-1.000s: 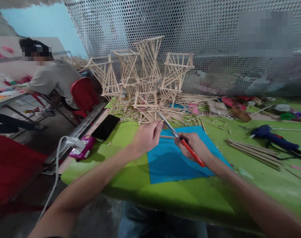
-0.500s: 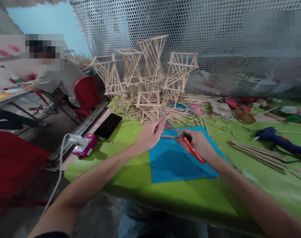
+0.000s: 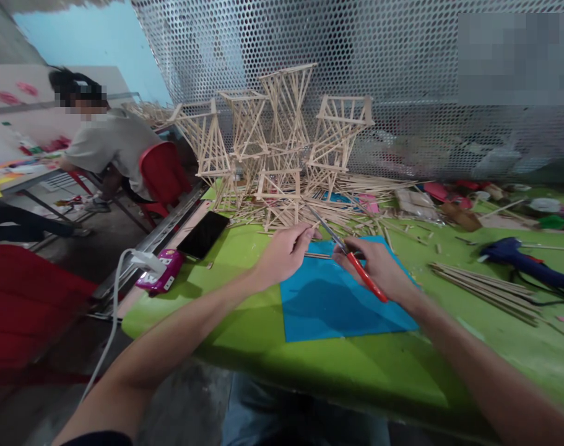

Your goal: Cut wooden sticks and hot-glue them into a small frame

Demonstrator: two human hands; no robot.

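My right hand [image 3: 381,269] grips red-handled scissors [image 3: 351,257] whose metal blades point up and to the left. My left hand [image 3: 284,251] pinches a thin wooden stick [image 3: 309,230] close to the blades. Both hands hover over a blue sheet [image 3: 337,297] lying on the green table [image 3: 244,334]. Another short stick [image 3: 316,255] rests on the blue sheet between my hands. Behind them stand several frame towers of glued sticks [image 3: 282,142] above a heap of loose sticks [image 3: 319,210].
A black phone [image 3: 202,235] and a magenta power strip [image 3: 161,279] with a white plug lie at the table's left edge. A bundle of sticks [image 3: 481,285] and a blue glue gun [image 3: 518,260] lie right. A seated person [image 3: 105,148] works at left. Perforated metal [image 3: 356,62] backs the table.
My hands have stayed close together over the blue sheet. The scissors' blades have shifted a little, and my left hand's pinch has moved slightly right, up to the blades.
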